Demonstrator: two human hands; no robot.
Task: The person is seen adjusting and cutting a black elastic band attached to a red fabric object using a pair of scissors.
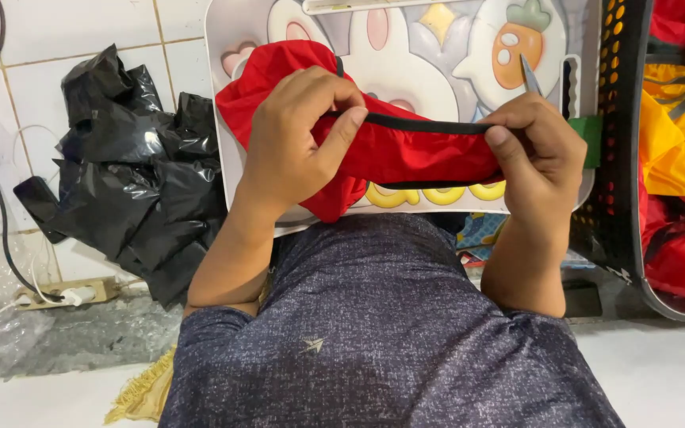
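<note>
Red cloth [406,154] beside basket [616,158] of fabric [675,135]

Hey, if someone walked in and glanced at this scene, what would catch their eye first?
Probably the bright red cloth at centre, its black trim stretched taut between the left hand and the right hand, which also holds a small metal blade. Behind it lies a cartoon-printed tray table. A heap of black plastic bags lies left, and a black basket of red and yellow fabric sits right.
</note>
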